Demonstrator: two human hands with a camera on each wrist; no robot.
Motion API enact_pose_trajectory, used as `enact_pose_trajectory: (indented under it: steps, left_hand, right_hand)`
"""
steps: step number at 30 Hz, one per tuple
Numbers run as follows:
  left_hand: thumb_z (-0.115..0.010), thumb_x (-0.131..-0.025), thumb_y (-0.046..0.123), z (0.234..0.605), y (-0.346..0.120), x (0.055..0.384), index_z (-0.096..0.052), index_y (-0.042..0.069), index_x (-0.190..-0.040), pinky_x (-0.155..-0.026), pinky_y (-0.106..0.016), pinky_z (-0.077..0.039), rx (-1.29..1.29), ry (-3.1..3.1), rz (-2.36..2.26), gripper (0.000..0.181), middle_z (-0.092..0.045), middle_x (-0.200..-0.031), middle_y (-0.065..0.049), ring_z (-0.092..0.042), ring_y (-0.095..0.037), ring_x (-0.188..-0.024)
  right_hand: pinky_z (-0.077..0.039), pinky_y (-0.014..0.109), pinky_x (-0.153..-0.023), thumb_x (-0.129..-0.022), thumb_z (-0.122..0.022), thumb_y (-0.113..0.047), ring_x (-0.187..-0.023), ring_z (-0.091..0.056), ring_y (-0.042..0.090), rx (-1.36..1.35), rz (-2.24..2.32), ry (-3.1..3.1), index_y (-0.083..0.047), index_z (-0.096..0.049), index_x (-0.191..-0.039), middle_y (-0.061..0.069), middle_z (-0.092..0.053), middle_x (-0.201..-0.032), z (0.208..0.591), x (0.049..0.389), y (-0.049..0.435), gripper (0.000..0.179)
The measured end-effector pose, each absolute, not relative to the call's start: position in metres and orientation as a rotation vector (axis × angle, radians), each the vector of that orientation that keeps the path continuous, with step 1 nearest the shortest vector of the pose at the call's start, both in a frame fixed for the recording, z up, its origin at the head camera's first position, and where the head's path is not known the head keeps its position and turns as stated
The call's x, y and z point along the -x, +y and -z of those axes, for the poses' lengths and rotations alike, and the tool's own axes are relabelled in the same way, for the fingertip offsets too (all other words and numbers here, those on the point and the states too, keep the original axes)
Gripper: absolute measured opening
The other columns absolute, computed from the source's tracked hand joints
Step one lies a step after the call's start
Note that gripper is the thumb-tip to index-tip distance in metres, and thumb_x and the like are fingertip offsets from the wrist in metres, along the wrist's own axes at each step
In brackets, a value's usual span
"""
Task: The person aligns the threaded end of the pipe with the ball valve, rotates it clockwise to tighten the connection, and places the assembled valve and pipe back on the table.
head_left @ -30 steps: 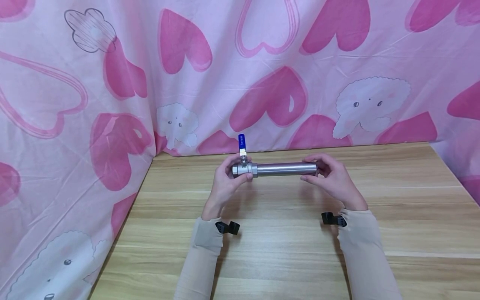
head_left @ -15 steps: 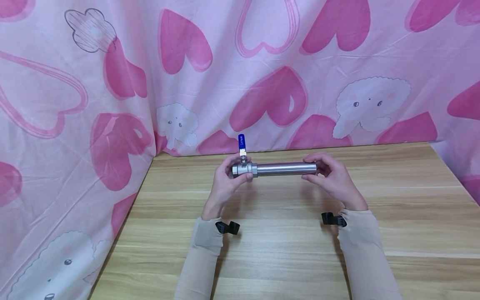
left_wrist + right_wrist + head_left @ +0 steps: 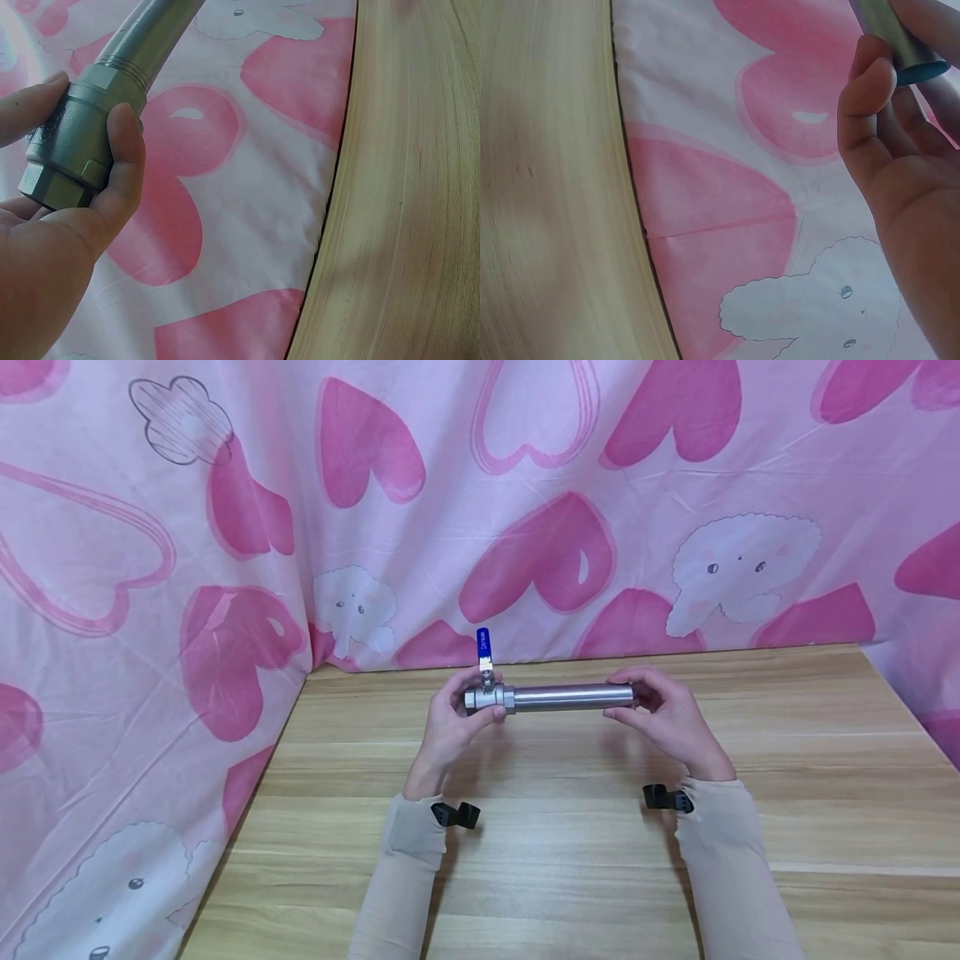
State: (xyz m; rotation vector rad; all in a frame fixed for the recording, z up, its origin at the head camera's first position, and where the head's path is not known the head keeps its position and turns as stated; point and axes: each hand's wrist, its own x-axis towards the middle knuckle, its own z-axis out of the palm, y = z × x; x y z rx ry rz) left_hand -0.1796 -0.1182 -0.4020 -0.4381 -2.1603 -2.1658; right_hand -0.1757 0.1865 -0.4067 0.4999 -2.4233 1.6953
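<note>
A silver ball valve [image 3: 491, 696] with a blue lever handle [image 3: 483, 644] is joined to a steel pipe [image 3: 573, 697], and the pair lies level above the table. My left hand [image 3: 452, 720] grips the valve body between thumb and fingers, with the lever pointing up and away. In the left wrist view the valve's hex end [image 3: 56, 185] sits near the palm, and threads show where the pipe enters. My right hand [image 3: 671, 718] pinches the pipe's far right end. That end is open in the right wrist view, showing a bluish inner rim [image 3: 922, 73].
The wooden table [image 3: 570, 860] stretches beneath both arms. A pink heart-patterned cloth [image 3: 420, 552] hangs along the table's back and left edges. Black wrist mounts [image 3: 456, 815] stick out from both sleeves.
</note>
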Motion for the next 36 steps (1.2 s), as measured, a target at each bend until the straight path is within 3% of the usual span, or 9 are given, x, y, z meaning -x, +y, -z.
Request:
enact_pose_trajectory:
  steps: [17,36]
  left_hand:
    - [-0.075,-0.076,-0.006,0.402,-0.1187,0.179,-0.052,0.005,-0.131,-0.098,-0.022,-0.048,0.399,-2.179,2.175,0.061,-0.062,-0.128,-0.018,-0.059,-0.022,-0.113]
    - [-0.075,-0.076,-0.005,0.4029,-0.1177,0.1795,-0.054,0.005,-0.129,-0.096,-0.021,-0.049,0.412,-2.185,2.174,0.058,-0.062,-0.128,-0.018,-0.059,-0.02,-0.111]
  right_hand:
    - [-0.053,0.018,-0.069,-0.079,-0.079,-0.009,-0.079,-0.062,0.008,-0.448,-1.712,-2.438,-0.008,-0.066,-0.115,-0.011,-0.065,-0.1,0.4077,0.1753,0.1874,0.038]
    - [-0.052,0.015,-0.069,-0.085,-0.073,-0.014,-0.079,-0.061,0.008,-0.432,-1.673,-2.472,-0.006,-0.066,-0.116,-0.013,-0.065,-0.097,0.4083,0.1761,0.1888,0.032]
